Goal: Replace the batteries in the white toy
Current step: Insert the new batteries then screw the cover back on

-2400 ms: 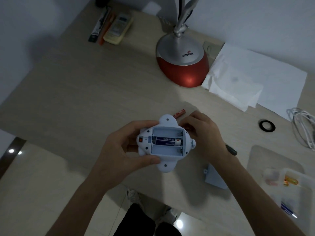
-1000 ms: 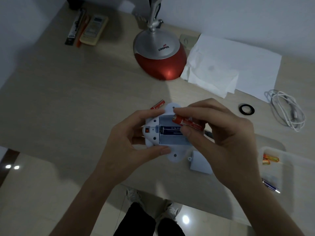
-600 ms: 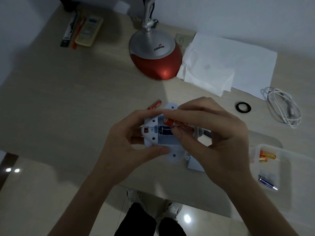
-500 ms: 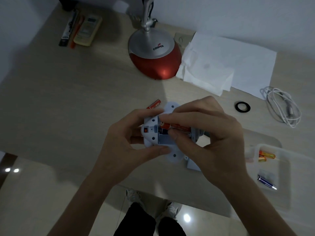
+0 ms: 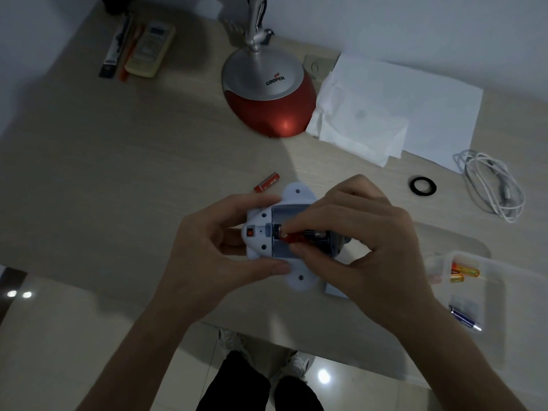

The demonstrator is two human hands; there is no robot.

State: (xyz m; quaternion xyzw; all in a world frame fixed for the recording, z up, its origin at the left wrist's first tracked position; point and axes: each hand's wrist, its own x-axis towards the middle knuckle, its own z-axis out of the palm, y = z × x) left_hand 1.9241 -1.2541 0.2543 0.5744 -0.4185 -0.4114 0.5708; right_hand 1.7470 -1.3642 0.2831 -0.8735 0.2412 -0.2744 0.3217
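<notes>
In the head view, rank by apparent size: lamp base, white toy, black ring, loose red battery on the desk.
1. lamp base
2. white toy, partly covered by hands
3-4. black ring and loose red battery: too alike to rank

Just 1 head cam here, wide-angle, looking steeply down from above at the table (image 5: 124, 161), hands close up mid-frame, floor below.

Two red batteries (image 5: 294, 237) (image 5: 267, 182), one toy (image 5: 268, 232)
</notes>
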